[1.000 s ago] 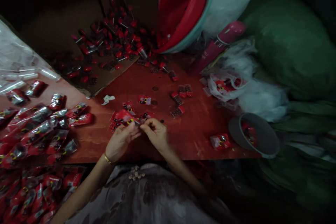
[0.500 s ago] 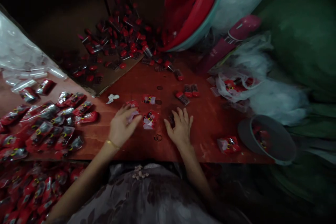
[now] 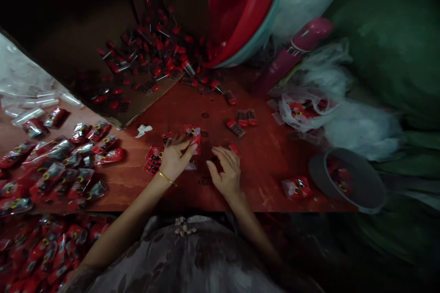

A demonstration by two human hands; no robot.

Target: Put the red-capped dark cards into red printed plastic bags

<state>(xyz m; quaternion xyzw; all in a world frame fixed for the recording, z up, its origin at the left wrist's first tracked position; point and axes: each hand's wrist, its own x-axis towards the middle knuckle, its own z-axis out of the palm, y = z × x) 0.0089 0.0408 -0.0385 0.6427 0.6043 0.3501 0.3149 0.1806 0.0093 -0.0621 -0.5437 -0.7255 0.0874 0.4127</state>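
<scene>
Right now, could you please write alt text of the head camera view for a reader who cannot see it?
A person's left hand pinches a small red plastic packet above a red-brown wooden table, while the right hand reaches for a small red-capped vial. Filled red packets pile at the left; a tilted red plastic basin spills vials behind.

Lighting: dim, reddish. Brightest on the bench centre; corners fall to black. Edges bowed, wide-angle. Detail soft, slightly blurred.
</scene>
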